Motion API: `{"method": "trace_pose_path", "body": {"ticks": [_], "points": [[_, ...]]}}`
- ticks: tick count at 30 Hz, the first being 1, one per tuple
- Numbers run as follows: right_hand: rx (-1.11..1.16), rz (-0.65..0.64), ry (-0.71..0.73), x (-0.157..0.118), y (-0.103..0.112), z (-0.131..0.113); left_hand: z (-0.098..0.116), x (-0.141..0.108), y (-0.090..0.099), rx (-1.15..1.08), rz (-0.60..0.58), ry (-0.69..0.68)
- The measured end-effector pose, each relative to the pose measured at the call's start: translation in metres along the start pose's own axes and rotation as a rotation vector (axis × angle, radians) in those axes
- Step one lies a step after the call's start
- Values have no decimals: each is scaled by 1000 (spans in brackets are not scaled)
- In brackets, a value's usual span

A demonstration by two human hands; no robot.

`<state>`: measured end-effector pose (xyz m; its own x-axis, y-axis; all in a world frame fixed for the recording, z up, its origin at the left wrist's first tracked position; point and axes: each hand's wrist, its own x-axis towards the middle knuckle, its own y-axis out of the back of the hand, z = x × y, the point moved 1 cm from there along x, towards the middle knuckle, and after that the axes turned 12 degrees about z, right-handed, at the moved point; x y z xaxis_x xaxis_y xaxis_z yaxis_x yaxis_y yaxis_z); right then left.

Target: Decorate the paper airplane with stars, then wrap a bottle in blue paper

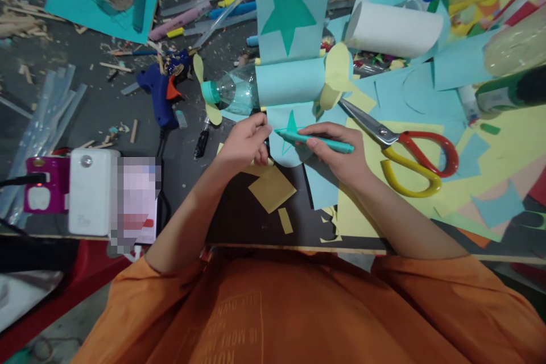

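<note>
A toy plane made from a clear plastic bottle lies across the table, wrapped in light blue paper, with a yellow paper propeller at its teal cap. Its near light blue paper wing bears a star outline, partly filled in teal. A larger, fully coloured star is on the far wing. My right hand grips a teal marker, its tip at the near star's left point. At that wing's left edge, my left hand is closed, thumb and forefinger pinching the paper.
Scissors with red and yellow handles lie to the right on yellow paper. A blue glue gun, glue sticks, a white power bank and a phone are on the left. Paper scraps lie near the front edge.
</note>
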<state>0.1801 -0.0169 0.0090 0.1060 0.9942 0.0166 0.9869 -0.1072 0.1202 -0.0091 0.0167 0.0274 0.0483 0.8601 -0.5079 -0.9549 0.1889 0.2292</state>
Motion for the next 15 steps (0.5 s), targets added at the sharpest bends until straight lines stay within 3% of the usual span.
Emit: {"method": "trace_pose_path", "body": {"ticks": [15], "points": [[49, 0, 12, 0, -1, 0, 0, 0, -1, -2, -3, -10]]}}
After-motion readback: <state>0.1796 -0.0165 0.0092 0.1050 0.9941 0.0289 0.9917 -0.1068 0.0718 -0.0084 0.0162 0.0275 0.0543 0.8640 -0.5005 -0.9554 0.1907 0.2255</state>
